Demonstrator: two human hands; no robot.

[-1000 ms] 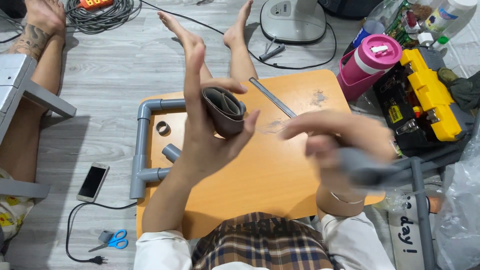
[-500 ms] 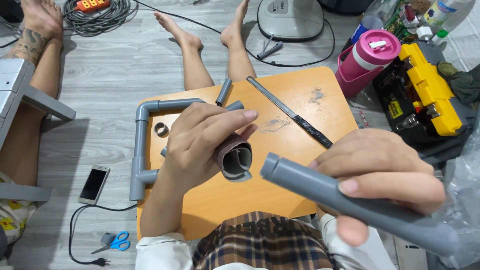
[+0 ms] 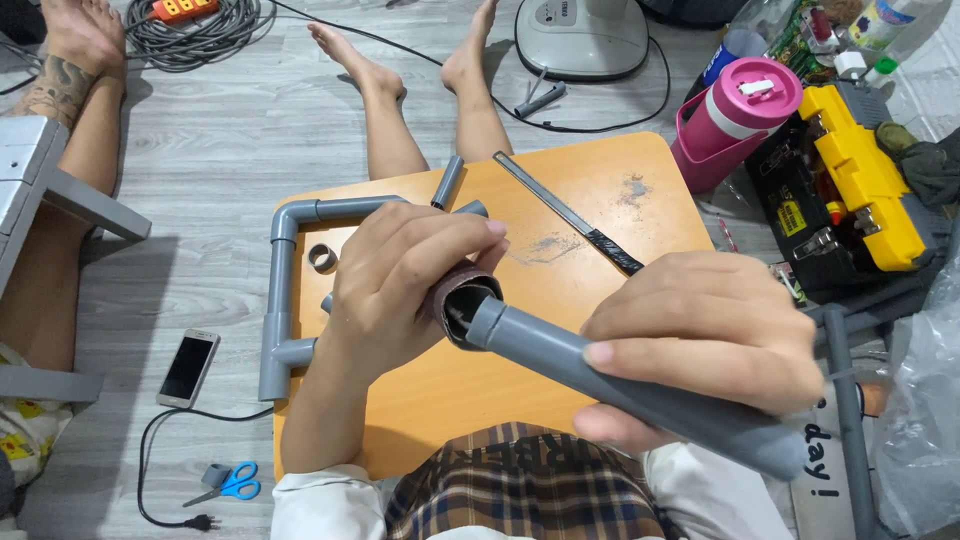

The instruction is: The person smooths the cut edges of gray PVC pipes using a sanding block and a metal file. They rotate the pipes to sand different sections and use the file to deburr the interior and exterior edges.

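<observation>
Over an orange low table (image 3: 600, 200) on grey floorboards, the right hand (image 3: 705, 335) grips a grey pipe (image 3: 620, 385), long axis running up-left, its tip entering a sandpaper roll (image 3: 458, 300) wrapped in the closed left hand (image 3: 400, 280).

Domestic room in use as a makeshift workshop. Grey plank floor (image 3: 200, 130); low orange table (image 3: 600, 190) centre. Yellow toolbox (image 3: 860, 180) at 2 o'clock, coiled cable (image 3: 185, 35) at 11, fan base (image 3: 585, 35) at 12, scissors (image 3: 235, 482) at 8.
</observation>
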